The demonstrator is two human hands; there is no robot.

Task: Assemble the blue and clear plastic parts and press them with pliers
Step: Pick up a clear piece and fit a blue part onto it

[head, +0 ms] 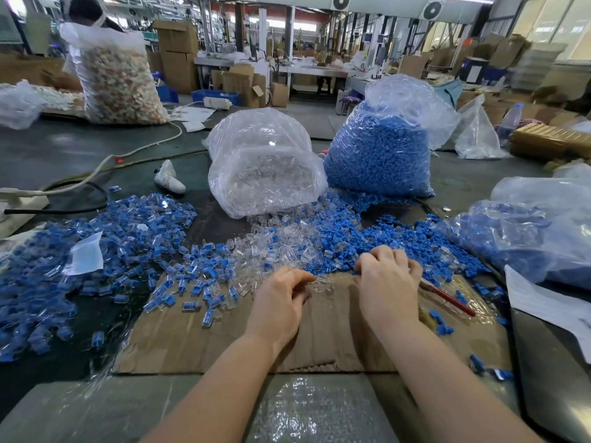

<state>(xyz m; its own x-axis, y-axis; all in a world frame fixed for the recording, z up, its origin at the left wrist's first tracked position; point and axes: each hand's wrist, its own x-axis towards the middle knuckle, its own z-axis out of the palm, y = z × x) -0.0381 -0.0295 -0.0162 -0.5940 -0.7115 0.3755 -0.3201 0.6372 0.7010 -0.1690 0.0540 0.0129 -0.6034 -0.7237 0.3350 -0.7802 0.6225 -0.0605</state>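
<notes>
my left hand (281,297) is curled, thumb and fingers pinching a clear plastic part (319,282) just above the cardboard sheet (319,334). my right hand (388,282) is curled too, knuckles up, over the edge of the loose pieces; what it grips i cannot tell, its fingertips are hidden under the hand. a red-handled tool (447,297), likely the pliers, sticks out from under that hand and lies on the cardboard.

i count two upright bags straight ahead: one bag of clear parts (265,174), glassy and crinkled, its mouth spilling toward me, and one bag of blue parts (380,151), matte and lumpy. a third bag (527,228), lying flat at my right, holds blue and clear pieces. a fourth bag (118,75), far left, is full of pale tan bits.

loose parts are too many to count: a pile of joined blue-and-clear pieces (105,244) at my left, a clear heap (281,244) in the middle, a blue scatter (383,228) behind my right hand. the cardboard is brown, worn and ridged. a white cable (134,153) snakes over the dark table (463,177), and white paper (543,305) lies at my right.
</notes>
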